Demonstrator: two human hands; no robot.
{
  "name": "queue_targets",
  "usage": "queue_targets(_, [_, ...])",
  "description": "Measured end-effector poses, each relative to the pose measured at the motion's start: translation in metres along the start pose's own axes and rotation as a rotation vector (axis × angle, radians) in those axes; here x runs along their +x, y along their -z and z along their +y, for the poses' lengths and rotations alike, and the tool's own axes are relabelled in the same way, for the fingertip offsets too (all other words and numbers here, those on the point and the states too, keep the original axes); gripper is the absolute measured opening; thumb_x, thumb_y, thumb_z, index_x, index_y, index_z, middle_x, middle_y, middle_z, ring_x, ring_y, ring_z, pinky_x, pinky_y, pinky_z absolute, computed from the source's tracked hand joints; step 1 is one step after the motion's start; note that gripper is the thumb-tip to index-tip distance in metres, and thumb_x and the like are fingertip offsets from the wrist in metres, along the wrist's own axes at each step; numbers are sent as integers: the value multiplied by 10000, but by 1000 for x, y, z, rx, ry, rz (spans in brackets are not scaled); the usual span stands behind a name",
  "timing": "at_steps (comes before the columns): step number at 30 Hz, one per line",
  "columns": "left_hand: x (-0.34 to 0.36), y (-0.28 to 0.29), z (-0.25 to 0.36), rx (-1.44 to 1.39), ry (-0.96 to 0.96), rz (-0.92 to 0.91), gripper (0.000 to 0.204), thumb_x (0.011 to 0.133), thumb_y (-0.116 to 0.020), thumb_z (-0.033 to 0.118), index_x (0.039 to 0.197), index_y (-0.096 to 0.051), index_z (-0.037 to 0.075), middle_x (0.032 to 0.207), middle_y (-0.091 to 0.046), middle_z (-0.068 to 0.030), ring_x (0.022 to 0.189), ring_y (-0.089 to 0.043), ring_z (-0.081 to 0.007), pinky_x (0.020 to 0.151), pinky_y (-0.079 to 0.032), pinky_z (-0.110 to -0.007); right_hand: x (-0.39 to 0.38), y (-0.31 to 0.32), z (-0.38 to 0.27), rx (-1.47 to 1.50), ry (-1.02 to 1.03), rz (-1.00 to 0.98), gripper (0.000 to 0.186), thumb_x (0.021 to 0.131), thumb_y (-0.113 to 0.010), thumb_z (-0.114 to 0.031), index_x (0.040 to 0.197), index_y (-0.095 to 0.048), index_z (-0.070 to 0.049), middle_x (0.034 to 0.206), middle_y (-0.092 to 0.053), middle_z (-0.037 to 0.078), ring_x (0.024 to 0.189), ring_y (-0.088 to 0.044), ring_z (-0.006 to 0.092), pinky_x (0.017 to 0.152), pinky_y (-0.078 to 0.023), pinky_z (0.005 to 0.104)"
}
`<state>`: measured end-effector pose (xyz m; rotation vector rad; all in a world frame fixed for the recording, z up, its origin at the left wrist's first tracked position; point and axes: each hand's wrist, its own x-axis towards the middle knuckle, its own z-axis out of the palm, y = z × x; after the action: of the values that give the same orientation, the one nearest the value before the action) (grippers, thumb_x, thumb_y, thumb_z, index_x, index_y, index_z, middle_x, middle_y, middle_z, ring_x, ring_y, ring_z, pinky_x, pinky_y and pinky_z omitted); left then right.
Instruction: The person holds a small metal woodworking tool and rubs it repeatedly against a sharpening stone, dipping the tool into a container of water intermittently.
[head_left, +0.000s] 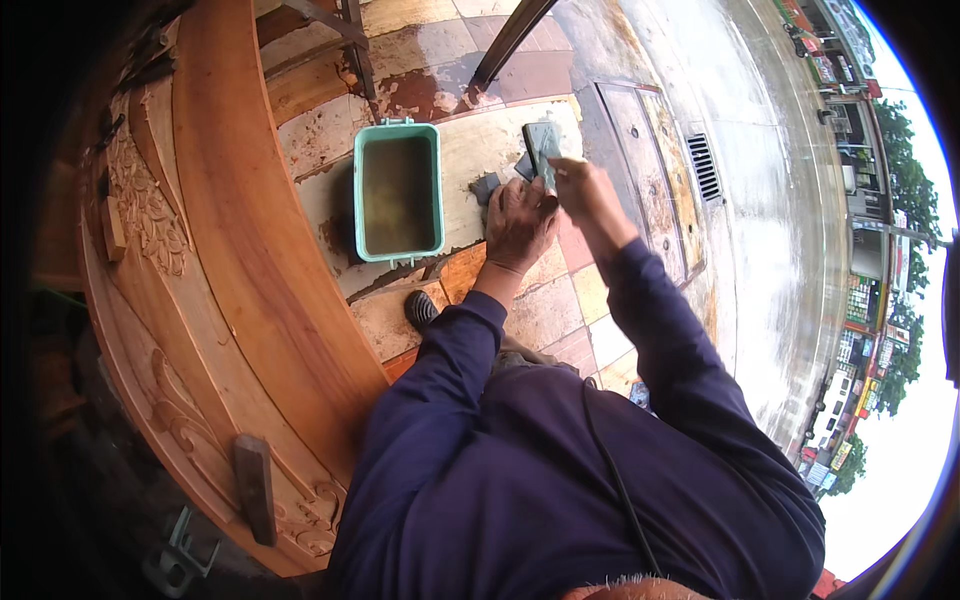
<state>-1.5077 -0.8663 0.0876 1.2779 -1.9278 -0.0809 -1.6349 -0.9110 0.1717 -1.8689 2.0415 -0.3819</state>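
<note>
A flat, wet, grey-green sharpening stone [543, 142] lies on the worn board in front of me. My left hand [520, 222] is at its near end, fingers bent and pressed down against it. My right hand [590, 198] is closed in a pinch just over the stone's right side; whatever is between those fingers is too small or hidden to name. Beside my left fingers sits a small dark block [485, 187]. Left of my hands stands a pale green plastic basin [441, 190] with murky brownish water.
Long carved wooden panels [225, 200] fill the left side, with a loose wood block [254, 488] on one. Dark metal legs [510, 45] rise beyond the board [455, 225]. Patchwork tiles [540, 305] lie below; a drain grate [704, 167] and wet road are to the right.
</note>
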Motion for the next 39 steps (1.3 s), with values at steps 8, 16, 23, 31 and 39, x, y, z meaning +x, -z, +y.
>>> queue_targets(8, [2, 0, 1, -27, 0, 28, 268, 895, -768, 343, 1083, -728, 156, 1244, -659, -47, 1119, -606, -301, 984, -484, -498, 19, 3, 3, -16, -53, -20, 320, 954, -611, -148, 1196, -819, -128, 932, -762, 270, 914, -776, 422, 898, -610, 501])
queue_targets(16, [0, 1, -3, -39, 5, -24, 221, 880, -769, 328, 1023, -719, 167, 1252, -643, -26, 1130, -598, -289, 983, -482, -493, 26, 25, -23, 135, -235, -185, 325, 971, -575, -120, 1193, -804, -55, 917, -748, 301, 853, -780, 417, 859, -616, 489])
queue_targets(23, [-4, -6, 1, -56, 5, 1, 236, 893, -768, 323, 1066, -726, 168, 1269, -654, -40, 1121, -598, -302, 983, -479, -498, 54, 18, -2, 91, -190, -128, 339, 953, -613, -153, 1231, -803, -112, 870, -753, 282, 754, -778, 403, 792, -630, 473])
queue_targets(31, [0, -3, 1, -14, 0, 10, 290, 874, -783, 338, 1114, -728, 187, 1243, -668, -46, 1126, -612, -301, 998, -489, -499, 51, 18, -2, 72, -136, -58, 351, 950, -579, -129, 1216, -802, -77, 889, -749, 297, 826, -773, 435, 820, -622, 491])
queue_targets(39, [1, -4, -1, -15, 2, 15, 268, 884, -772, 339, 1091, -732, 175, 1263, -668, -45, 1144, -611, -305, 980, -495, -512, 45, 11, 4, 36, -35, -14, 325, 973, -594, -169, 1195, -805, -61, 946, -738, 323, 904, -769, 451, 861, -611, 495])
